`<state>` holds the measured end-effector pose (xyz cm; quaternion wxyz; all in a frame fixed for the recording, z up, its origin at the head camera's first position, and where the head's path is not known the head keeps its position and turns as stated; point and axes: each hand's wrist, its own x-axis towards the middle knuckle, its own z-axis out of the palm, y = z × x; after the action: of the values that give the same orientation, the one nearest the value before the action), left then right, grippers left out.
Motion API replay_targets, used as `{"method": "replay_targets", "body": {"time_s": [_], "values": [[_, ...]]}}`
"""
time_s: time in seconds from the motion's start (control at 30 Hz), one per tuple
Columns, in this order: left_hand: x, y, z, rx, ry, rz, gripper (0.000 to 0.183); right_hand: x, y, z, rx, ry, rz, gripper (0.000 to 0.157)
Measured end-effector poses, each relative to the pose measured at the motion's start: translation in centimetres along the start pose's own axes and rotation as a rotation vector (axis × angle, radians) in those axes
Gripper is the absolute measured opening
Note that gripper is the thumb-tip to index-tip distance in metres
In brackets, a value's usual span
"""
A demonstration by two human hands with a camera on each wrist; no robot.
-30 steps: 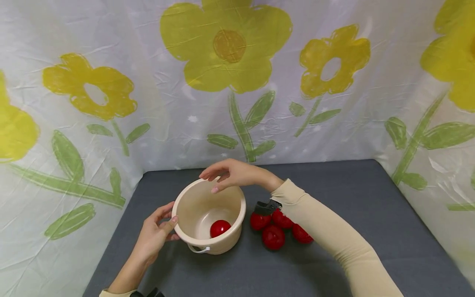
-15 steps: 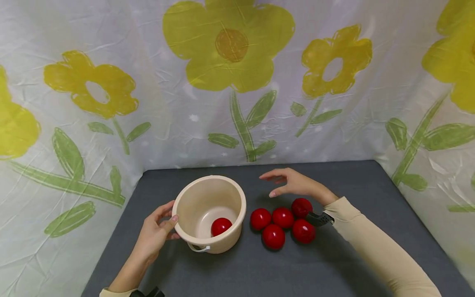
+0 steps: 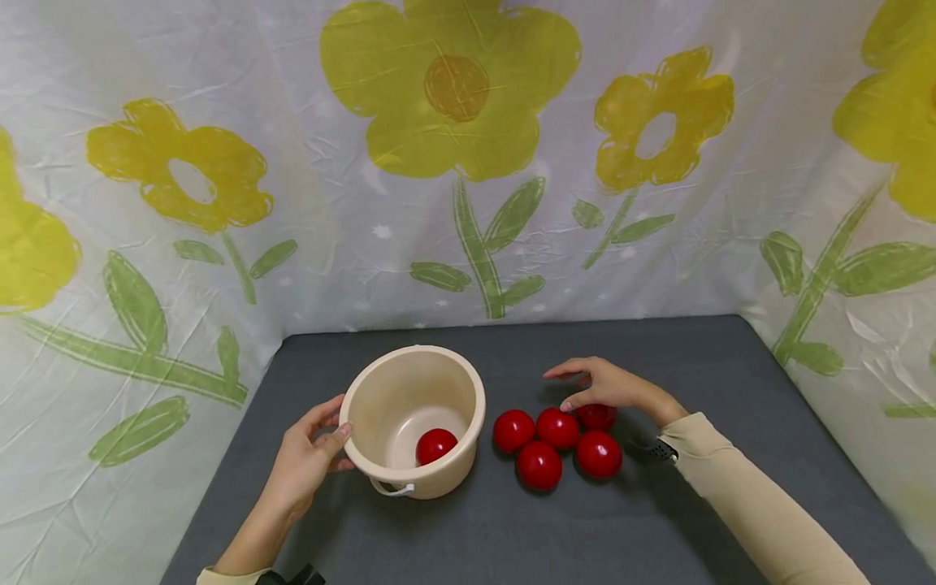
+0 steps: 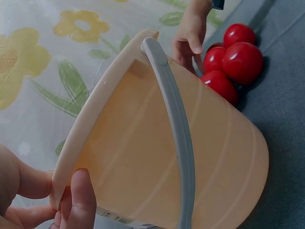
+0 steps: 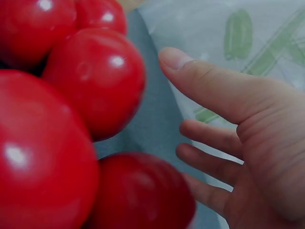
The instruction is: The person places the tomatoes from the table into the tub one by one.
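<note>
A cream bucket [image 3: 442, 481] stands on the dark table, left of centre. My left hand [image 3: 305, 455] grips its rim at the left side, thumb and fingers on either face of the wall. Inside, one glossy red ball [image 3: 435, 446] lies on the bottom. Several like it, such as a front red ball [image 3: 539, 466], cluster right of the bucket. Over the back of this cluster hovers my right hand [image 3: 610, 384], fingers spread and bent, holding nothing. It partly hides the rearmost red ball [image 3: 595, 418]. In the right wrist view a gap shows between the thumb and that cluster.
The dark grey table [image 3: 702, 366] ends at a white curtain [image 3: 344, 227] printed with yellow flowers behind and at both sides. A grey-white handle [image 4: 178, 129] hangs down the outside of the bucket.
My right hand has moved from above the bucket to the right, then down towards the rear red ball. The left hand and the bucket have stayed nearly in place.
</note>
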<state>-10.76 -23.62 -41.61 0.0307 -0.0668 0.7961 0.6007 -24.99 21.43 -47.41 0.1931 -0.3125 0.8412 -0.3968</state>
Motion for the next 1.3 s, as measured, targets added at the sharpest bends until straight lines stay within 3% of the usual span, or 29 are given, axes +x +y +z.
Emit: {"method": "replay_targets", "body": {"time_s": [0.5,1.0,1.3], "values": [[0.0,0.0,0.0,0.0,0.002,0.004,0.05,-1.4,1.4,-0.1,-0.066,-0.023,0.066,0.05],[0.0,0.0,0.0,-0.003,0.01,-0.008,0.05,-3.1,2.6,-1.1,-0.083,-0.039,0.103,0.053],[0.1,-0.1,0.0,-0.003,0.004,-0.004,0.049,-2.5,0.5,-2.5,-0.063,0.006,0.106,0.053]]}}
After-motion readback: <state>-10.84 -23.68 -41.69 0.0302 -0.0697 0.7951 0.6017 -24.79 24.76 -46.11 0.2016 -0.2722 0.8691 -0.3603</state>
